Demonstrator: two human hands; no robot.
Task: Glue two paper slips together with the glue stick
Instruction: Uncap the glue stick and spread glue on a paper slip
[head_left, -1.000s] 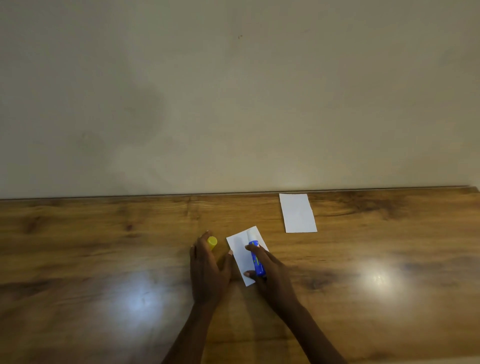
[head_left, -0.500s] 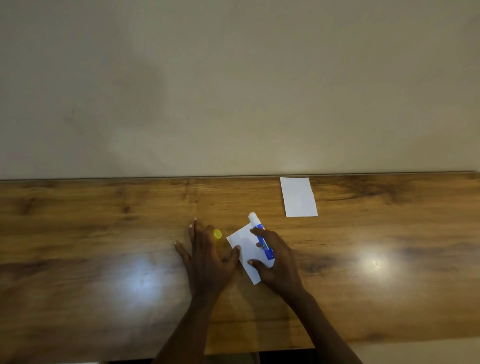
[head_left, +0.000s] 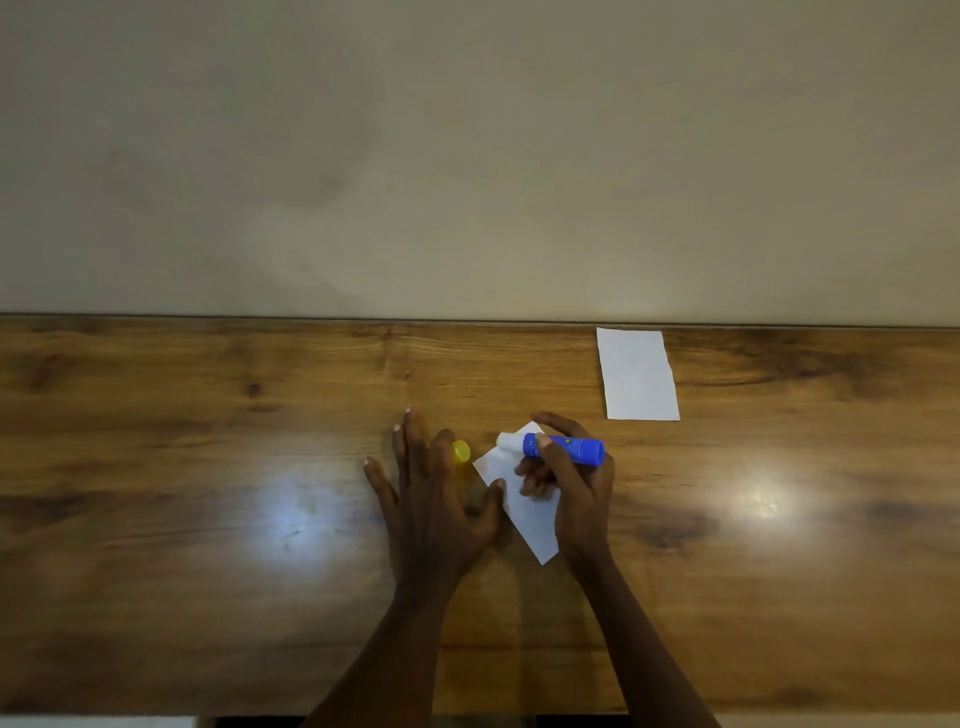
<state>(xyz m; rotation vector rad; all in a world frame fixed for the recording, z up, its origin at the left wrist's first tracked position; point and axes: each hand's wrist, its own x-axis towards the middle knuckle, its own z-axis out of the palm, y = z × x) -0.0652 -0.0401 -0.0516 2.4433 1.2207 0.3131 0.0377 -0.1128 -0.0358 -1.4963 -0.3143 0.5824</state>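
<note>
A white paper slip (head_left: 527, 512) lies tilted on the wooden table (head_left: 208, 467) between my hands. My right hand (head_left: 571, 483) grips a blue glue stick (head_left: 563, 449) lying nearly level, its white tip (head_left: 509, 441) pointing left over the slip's upper corner. My left hand (head_left: 431, 499) lies flat with fingers spread, its thumb touching the slip's left edge. The yellow cap (head_left: 461, 451) sits by the left hand's fingers; whether the fingers pinch it I cannot tell. A second white slip (head_left: 638, 374) lies flat at the back right, apart from both hands.
A plain beige wall (head_left: 467, 156) rises right behind the table's far edge. The table's near edge (head_left: 156, 713) runs along the bottom of the view. Bright light glare marks the wood left and right of my hands.
The glue stick has swung from pointing away from me to lying sideways with its tip to the left. My left hand has spread flat. The view has tilted, so the table sits lower.
</note>
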